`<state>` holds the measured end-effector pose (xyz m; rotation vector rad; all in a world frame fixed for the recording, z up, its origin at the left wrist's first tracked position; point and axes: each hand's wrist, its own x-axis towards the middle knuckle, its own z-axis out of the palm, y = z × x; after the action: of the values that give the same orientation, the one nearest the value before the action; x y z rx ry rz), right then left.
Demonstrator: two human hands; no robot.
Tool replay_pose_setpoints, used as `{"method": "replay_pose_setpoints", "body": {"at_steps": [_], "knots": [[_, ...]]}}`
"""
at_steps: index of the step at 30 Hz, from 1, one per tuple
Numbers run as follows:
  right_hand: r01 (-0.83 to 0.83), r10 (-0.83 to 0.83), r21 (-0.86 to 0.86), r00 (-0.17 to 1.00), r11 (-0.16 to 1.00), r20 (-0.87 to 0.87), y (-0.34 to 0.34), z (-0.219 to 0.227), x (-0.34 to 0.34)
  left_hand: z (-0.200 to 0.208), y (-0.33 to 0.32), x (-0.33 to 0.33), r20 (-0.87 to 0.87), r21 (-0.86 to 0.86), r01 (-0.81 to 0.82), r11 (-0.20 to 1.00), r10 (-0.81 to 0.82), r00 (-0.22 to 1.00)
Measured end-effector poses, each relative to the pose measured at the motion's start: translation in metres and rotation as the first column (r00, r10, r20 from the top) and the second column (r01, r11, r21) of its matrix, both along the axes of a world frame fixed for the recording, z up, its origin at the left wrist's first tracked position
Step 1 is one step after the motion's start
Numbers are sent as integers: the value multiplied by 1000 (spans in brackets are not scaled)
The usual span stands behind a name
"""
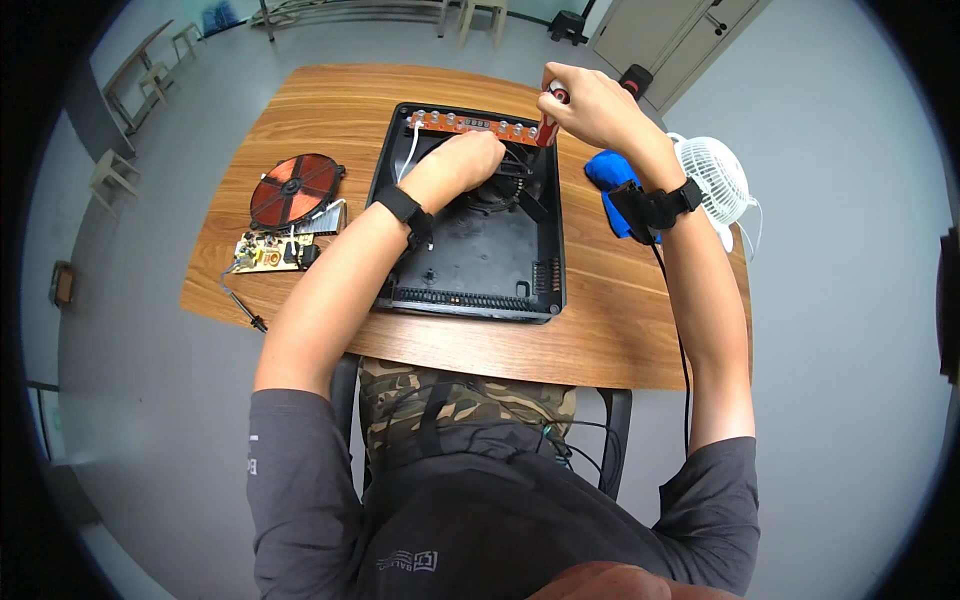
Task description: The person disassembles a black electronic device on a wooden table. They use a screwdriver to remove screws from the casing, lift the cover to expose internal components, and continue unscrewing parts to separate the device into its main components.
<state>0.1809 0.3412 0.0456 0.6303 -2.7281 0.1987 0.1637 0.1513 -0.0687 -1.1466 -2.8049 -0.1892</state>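
Note:
A black, shallow plastic housing (470, 250) lies open on the table, like the base of an induction cooker. Along its far edge runs a narrow orange circuit board (440, 122), with a white cable (410, 152) at its left end. My right hand (592, 105) is closed round a red and black screwdriver (546, 131), held upright over the board's right end; its tip is too small to make out. Inside the housing, my left hand (465, 160) is closed just below the board's middle, beside a black fan (495, 190). Whatever its fingers hold is hidden.
Left of the housing, a round copper coil (292, 192) and a yellowish circuit board (270, 254) with a cord lie on the wooden table (620, 330). A blue cloth-like item (608, 172) and white fan (712, 170) are at the right, near my forearm. A dark cable hangs from my right wrist.

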Motion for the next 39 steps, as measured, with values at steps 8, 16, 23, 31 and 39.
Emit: {"method": "replay_pose_setpoints", "body": {"at_steps": [8, 16, 23, 31, 39], "knots": [[194, -196, 85, 981, 977, 7, -6, 8, -5, -2, 1, -6, -3, -40, 15, 999, -15, 1000], [43, -46, 47, 998, 998, 48, 0, 7, -3, 0, 0, -4, 0, -40, 9, 999, -9, 1000], [142, -155, 165, 986, 976, 67, -4, 17, 2, 0, 1, -2, -53, -40, 47, 998, -49, 997], [44, -43, 70, 999, 997, -22, 10, 1, -7, -5, 0, -5, -101, -14, 49, 999, -50, 994], [62, -52, -88, 992, 994, 112, 7, 2, -11, -4, 1, -3, -73, -28, 31, 999, -33, 997]]}}
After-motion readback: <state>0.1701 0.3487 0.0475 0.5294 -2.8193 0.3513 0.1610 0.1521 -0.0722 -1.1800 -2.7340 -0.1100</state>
